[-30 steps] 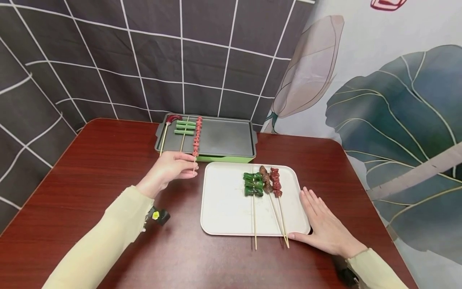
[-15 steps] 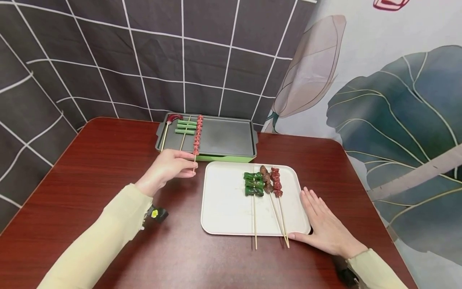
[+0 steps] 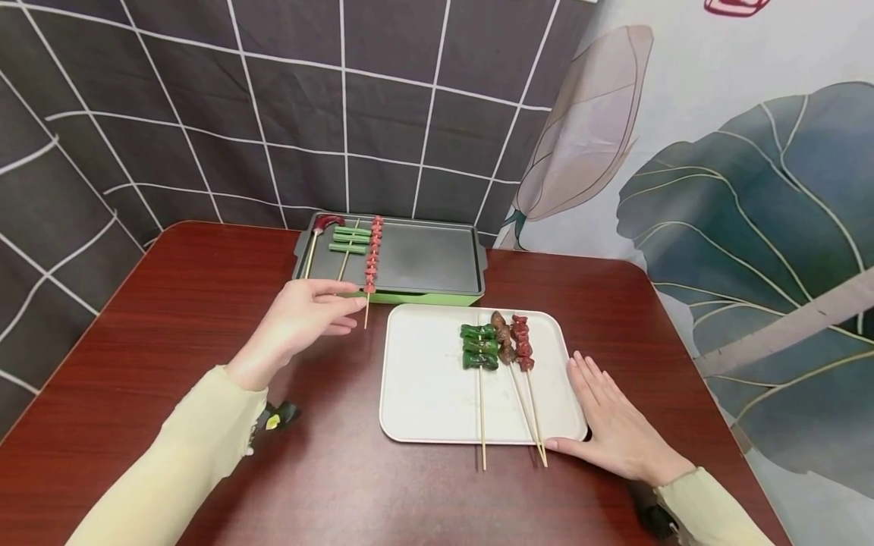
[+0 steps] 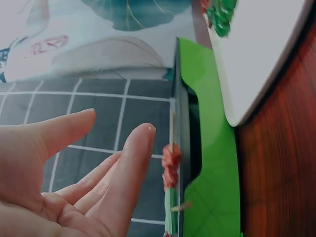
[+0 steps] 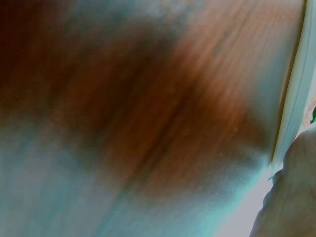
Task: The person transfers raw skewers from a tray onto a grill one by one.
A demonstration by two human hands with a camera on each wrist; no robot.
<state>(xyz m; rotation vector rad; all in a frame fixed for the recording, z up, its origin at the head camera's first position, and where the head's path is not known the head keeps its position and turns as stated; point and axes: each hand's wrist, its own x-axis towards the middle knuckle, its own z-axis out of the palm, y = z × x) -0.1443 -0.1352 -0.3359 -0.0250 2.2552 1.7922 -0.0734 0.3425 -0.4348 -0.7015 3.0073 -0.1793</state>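
My left hand point(image 3: 344, 307) hovers open just left of the stick end of a red sausage skewer point(image 3: 372, 256), with a small gap between them. In the left wrist view the left hand's fingers point(image 4: 131, 168) are straight and hold nothing, with the sausage skewer point(image 4: 171, 165) beyond them. That skewer lies on a green grill pan point(image 3: 430, 262) beside a green bean skewer point(image 3: 351, 239) and a dark red skewer point(image 3: 326, 223). My right hand point(image 3: 601, 402) lies flat on the table, its thumb against the white tray point(image 3: 423, 379).
The tray holds a green pepper skewer point(image 3: 479, 349), a brown skewer point(image 3: 504, 341) and a red meat skewer point(image 3: 522, 345), their sticks overhanging the near edge. The table point(image 3: 171, 318) is dark red wood. Patterned cloths hang behind. The right wrist view is blurred wood.
My left hand let go of the sausage skewer's stick, opened its fingers and drew back slightly to the left. The skewer stays on the grill. The right hand has not moved.
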